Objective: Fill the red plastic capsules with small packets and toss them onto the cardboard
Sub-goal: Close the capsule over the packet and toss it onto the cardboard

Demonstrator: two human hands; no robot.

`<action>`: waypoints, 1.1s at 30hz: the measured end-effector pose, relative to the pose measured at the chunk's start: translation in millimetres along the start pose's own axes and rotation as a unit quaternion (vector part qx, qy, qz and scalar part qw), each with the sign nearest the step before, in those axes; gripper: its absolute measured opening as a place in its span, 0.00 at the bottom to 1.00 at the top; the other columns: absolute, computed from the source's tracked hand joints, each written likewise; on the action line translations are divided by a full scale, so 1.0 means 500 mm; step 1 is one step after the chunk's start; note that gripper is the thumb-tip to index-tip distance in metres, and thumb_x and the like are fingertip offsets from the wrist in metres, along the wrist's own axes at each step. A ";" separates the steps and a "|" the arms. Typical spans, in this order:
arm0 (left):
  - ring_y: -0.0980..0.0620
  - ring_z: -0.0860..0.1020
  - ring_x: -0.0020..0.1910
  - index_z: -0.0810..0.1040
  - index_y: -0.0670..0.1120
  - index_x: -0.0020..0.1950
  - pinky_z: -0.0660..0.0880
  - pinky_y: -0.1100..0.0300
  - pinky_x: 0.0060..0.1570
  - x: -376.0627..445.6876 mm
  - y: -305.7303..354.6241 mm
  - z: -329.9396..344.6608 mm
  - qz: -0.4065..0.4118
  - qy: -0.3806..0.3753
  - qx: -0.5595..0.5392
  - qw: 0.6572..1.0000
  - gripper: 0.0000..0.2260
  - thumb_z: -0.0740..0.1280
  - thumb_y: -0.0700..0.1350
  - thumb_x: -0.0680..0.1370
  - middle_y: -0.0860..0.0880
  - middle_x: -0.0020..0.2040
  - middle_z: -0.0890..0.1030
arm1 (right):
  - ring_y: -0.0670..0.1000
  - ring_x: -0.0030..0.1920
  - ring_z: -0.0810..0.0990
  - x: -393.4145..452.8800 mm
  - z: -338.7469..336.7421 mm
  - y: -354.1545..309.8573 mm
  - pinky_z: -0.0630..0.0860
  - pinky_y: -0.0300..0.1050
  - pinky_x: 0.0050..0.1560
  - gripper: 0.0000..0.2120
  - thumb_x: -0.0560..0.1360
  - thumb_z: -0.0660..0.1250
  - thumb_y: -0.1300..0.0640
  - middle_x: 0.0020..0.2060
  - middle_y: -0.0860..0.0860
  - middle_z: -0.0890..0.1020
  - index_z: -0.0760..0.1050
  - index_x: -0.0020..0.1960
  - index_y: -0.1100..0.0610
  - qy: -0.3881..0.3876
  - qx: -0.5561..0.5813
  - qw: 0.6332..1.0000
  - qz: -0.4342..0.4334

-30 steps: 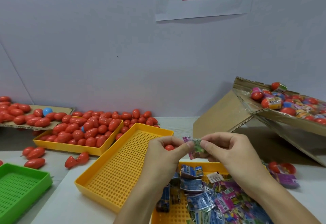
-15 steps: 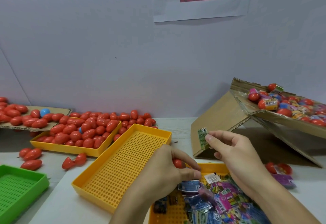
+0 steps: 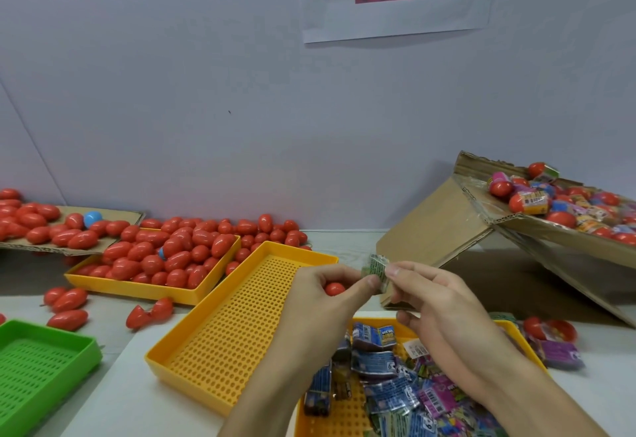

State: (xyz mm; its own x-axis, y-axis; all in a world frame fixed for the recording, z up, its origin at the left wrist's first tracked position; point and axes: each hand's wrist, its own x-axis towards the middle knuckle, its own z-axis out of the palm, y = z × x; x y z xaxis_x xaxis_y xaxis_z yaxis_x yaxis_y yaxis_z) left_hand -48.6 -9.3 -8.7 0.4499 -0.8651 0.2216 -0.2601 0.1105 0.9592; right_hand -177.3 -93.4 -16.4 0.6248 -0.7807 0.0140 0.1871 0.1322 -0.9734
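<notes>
Fingers of both hands pinched a green packet [image 3: 375,267] between them; the left hand [image 3: 330,293] also cupped a red capsule [image 3: 334,289]; right hand [image 3: 435,295]. Flimsy, light film, probably best gripped by its edges.

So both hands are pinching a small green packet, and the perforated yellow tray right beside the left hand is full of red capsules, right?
Not quite. The head view shows that perforated yellow tray is empty. Both the left hand and right hand do pinch the green packet.

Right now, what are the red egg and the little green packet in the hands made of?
Red egg: looks like smooth, glossy plastic; it shines. Green packet: probably thin printed plastic film; it looks crinkled and a bit shiny, though it might be foil.
</notes>
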 end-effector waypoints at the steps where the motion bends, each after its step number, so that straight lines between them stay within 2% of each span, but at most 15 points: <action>1: 0.63 0.70 0.25 0.84 0.50 0.34 0.67 0.71 0.28 0.000 -0.001 0.000 0.000 -0.004 0.001 1.000 0.10 0.74 0.44 0.75 0.59 0.24 0.74 | 0.52 0.46 0.72 -0.001 0.001 -0.003 0.69 0.46 0.46 0.18 0.59 0.75 0.44 0.38 0.51 0.77 0.86 0.44 0.54 -0.009 -0.003 1.000 -0.004; 4: 0.61 0.70 0.27 0.85 0.44 0.37 0.68 0.70 0.30 0.002 -0.005 -0.001 0.005 -0.018 0.023 1.000 0.07 0.75 0.44 0.74 0.56 0.26 0.74 | 0.53 0.48 0.73 -0.003 0.001 -0.004 0.69 0.48 0.49 0.21 0.62 0.74 0.41 0.42 0.55 0.77 0.87 0.46 0.55 -0.022 -0.040 0.999 -0.008; 7: 0.62 0.72 0.28 0.85 0.47 0.38 0.70 0.69 0.32 0.001 -0.008 -0.001 0.007 -0.019 0.037 0.999 0.06 0.75 0.46 0.74 0.56 0.28 0.76 | 0.53 0.49 0.74 -0.001 -0.002 -0.002 0.70 0.48 0.48 0.18 0.61 0.75 0.43 0.39 0.51 0.81 0.87 0.43 0.55 -0.005 -0.044 0.999 0.005; 11: 0.61 0.71 0.27 0.85 0.53 0.40 0.69 0.69 0.31 0.003 -0.010 -0.009 -0.014 0.005 -0.026 1.000 0.04 0.73 0.48 0.75 0.58 0.27 0.74 | 0.52 0.45 0.71 -0.003 -0.003 -0.005 0.69 0.47 0.45 0.15 0.60 0.75 0.45 0.35 0.51 0.74 0.86 0.41 0.55 -0.008 0.005 0.999 0.035; 14: 0.54 0.69 0.28 0.85 0.49 0.40 0.69 0.63 0.29 0.003 -0.008 -0.007 -0.040 -0.009 -0.088 0.995 0.07 0.71 0.43 0.77 0.51 0.29 0.72 | 0.52 0.46 0.72 -0.005 0.003 -0.006 0.69 0.49 0.46 0.15 0.60 0.75 0.46 0.37 0.50 0.75 0.86 0.42 0.55 -0.025 0.010 0.999 0.040; 17: 0.52 0.68 0.28 0.84 0.48 0.39 0.68 0.62 0.27 0.007 -0.009 -0.004 -0.074 0.011 -0.140 0.987 0.11 0.67 0.37 0.78 0.47 0.30 0.72 | 0.53 0.46 0.72 -0.007 0.006 -0.009 0.68 0.50 0.47 0.13 0.60 0.75 0.47 0.39 0.52 0.76 0.86 0.40 0.55 -0.033 0.024 0.998 0.045; 20: 0.53 0.69 0.28 0.85 0.47 0.42 0.69 0.62 0.27 0.007 -0.012 -0.002 -0.075 0.023 -0.110 0.991 0.10 0.67 0.36 0.77 0.48 0.29 0.72 | 0.51 0.44 0.72 -0.009 0.004 -0.010 0.67 0.49 0.46 0.10 0.62 0.79 0.52 0.40 0.52 0.76 0.85 0.40 0.55 -0.060 0.024 0.997 0.050; 22: 0.54 0.69 0.27 0.85 0.49 0.41 0.69 0.63 0.27 0.005 -0.012 0.002 -0.063 0.019 -0.075 0.995 0.11 0.67 0.37 0.77 0.50 0.28 0.72 | 0.49 0.43 0.73 -0.010 0.005 -0.010 0.66 0.49 0.45 0.08 0.65 0.76 0.52 0.41 0.52 0.75 0.86 0.41 0.55 -0.078 0.034 0.995 0.056; 25: 0.56 0.68 0.26 0.84 0.52 0.39 0.69 0.64 0.28 0.002 -0.008 0.007 -0.042 0.012 -0.017 0.999 0.11 0.66 0.40 0.77 0.53 0.26 0.72 | 0.50 0.44 0.72 -0.009 0.003 -0.010 0.66 0.49 0.46 0.07 0.65 0.77 0.54 0.41 0.51 0.76 0.85 0.41 0.55 -0.073 0.049 0.994 0.057; 28: 0.53 0.67 0.26 0.76 0.49 0.28 0.68 0.60 0.30 0.000 -0.006 0.009 -0.053 -0.010 0.010 0.999 0.18 0.65 0.43 0.79 0.50 0.27 0.71 | 0.51 0.44 0.71 -0.008 0.002 -0.010 0.67 0.49 0.45 0.07 0.63 0.75 0.51 0.39 0.50 0.74 0.84 0.38 0.53 -0.051 0.068 0.995 0.054; 30: 0.51 0.67 0.27 0.74 0.49 0.27 0.67 0.58 0.31 0.001 -0.005 0.011 -0.063 -0.001 -0.017 0.998 0.19 0.63 0.42 0.79 0.47 0.29 0.71 | 0.50 0.43 0.71 -0.007 0.002 -0.010 0.67 0.48 0.45 0.06 0.64 0.74 0.50 0.38 0.50 0.73 0.84 0.36 0.53 -0.047 0.058 0.996 0.057; 33: 0.52 0.67 0.26 0.75 0.48 0.28 0.67 0.62 0.28 0.006 -0.007 0.014 -0.065 0.039 -0.075 0.994 0.18 0.63 0.38 0.78 0.48 0.28 0.71 | 0.48 0.40 0.71 -0.006 0.003 -0.006 0.67 0.47 0.43 0.07 0.64 0.73 0.49 0.38 0.51 0.72 0.83 0.34 0.52 -0.043 0.014 0.997 0.061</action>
State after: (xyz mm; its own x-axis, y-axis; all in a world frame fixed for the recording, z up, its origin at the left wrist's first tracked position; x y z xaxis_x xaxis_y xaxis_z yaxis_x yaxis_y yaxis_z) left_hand -52.2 -15.8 -12.8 0.5379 -0.8368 0.1020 -0.0681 0.0774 0.9947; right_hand -178.7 -90.7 -13.3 0.7068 -0.7024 -0.0841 0.1255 0.2414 -0.9623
